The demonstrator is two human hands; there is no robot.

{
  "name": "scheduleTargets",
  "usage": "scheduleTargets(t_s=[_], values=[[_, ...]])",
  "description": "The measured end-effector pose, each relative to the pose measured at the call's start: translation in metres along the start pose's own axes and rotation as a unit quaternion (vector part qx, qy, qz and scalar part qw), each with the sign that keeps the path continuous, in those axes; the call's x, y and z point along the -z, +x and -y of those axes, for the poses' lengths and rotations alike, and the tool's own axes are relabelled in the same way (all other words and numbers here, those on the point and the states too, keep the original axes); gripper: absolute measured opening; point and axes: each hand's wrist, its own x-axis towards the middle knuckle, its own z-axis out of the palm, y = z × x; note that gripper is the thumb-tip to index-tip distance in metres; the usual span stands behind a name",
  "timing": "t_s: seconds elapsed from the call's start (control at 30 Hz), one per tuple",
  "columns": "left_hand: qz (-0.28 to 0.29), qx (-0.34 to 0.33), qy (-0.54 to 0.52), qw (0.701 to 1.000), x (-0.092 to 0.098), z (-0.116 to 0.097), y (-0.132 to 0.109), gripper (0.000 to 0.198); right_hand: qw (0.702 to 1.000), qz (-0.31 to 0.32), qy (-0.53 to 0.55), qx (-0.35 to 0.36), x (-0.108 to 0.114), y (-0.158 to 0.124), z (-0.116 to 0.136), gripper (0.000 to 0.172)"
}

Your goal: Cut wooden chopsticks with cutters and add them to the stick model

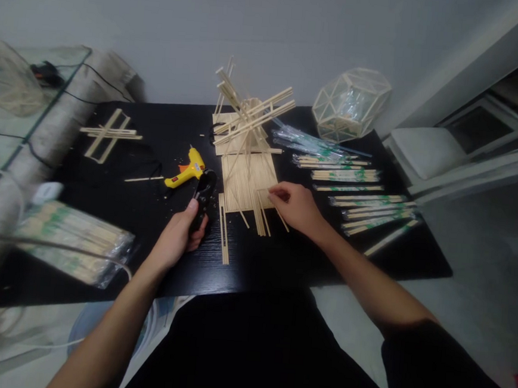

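Observation:
My left hand [178, 235] is wrapped round the handles of a black cutting tool [204, 195] that rests on the black table [280, 261]. My right hand [294, 206] reaches over a flat mat of wooden sticks [245, 184], fingers curled and pinching at one stick near the mat's right edge. Loose sticks [225, 233] lie in front of the mat. A tall tangled stick structure [247, 112] stands behind the mat. A yellow glue gun [188, 170] lies just left of the cutter.
Wrapped chopstick pairs [361, 199] lie in rows at the right. A geometric stick frame [349, 105] stands at the back right. A crossed stick piece [109, 134] lies at the back left. A plastic pack of sticks [71, 242] overhangs the left front corner. Cables run at the left.

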Motion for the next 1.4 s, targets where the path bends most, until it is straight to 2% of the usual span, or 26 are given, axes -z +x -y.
scheduleTargets(t_s=[0.3, 0.57, 0.8, 1.4], values=[[0.011, 0.001, -0.021, 1.0, 0.002, 0.005, 0.003, 0.064, 0.999, 0.011, -0.033, 0.002, -0.008, -0.001, 0.003, 0.018], [0.01, 0.005, -0.02, 1.0, 0.001, 0.003, 0.002, 0.065, 1.0, 0.021, 0.006, -0.003, -0.008, -0.003, 0.001, 0.016], [0.011, 0.006, -0.005, 1.0, 0.0, 0.001, 0.002, 0.065, 0.999, 0.052, -0.008, 0.008, -0.007, -0.008, 0.007, 0.013], [0.016, 0.003, -0.023, 1.0, 0.0, 0.003, 0.003, 0.068, 0.991, 0.09, 0.091, -0.029, -0.012, 0.004, 0.003, 0.015]])
